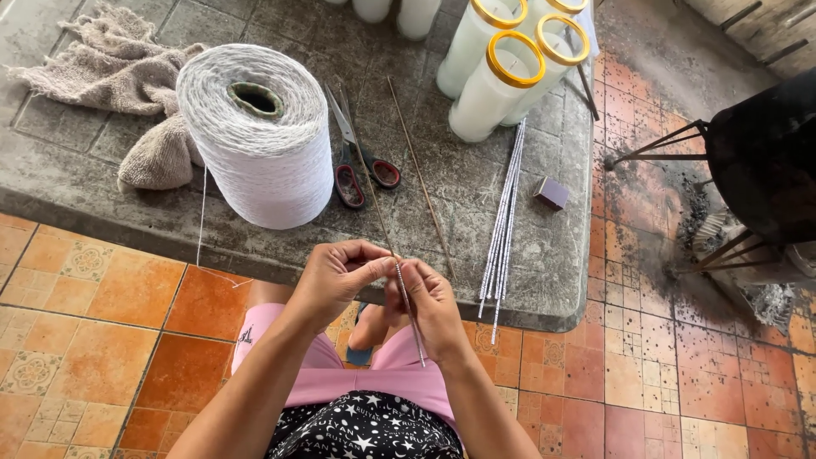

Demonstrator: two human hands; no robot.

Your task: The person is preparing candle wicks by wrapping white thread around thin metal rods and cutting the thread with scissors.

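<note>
1. String winding onto a thin stick (406,299) is judged to be the step in hand; the stick is held above the lap, just in front of the edge of the stone table (85,183).
2. The stick is pinched near its top by the closed fingertips of the left hand (340,276), where the white string (201,212) appears to be fed on.
3. The stick's lower part is gripped by the curled fingers of the right hand (433,306), and its tip is seen pointing down past the palm.
4. A thin line of string is seen hanging from the big white spool (259,136) over the table edge; its path to the hands cannot be followed fully.
5. For the next move, steady tension and close, even turns down the stick would likely be called for, with the stick rolled between the fingertips.
6. One spool is counted, and one pair of red-handled scissors (361,166) just beside it.
7. Two bare sticks (421,178) are counted on the table, and one bundle of wrapped sticks (503,217), too tightly packed to be counted.
8. Three tall white candles with gold rims (493,85) are seen grouped, with further white ones cut off at the top edge.
9. One small purple box (551,194) and one heap of beige cloth (119,76) are also counted.
</note>
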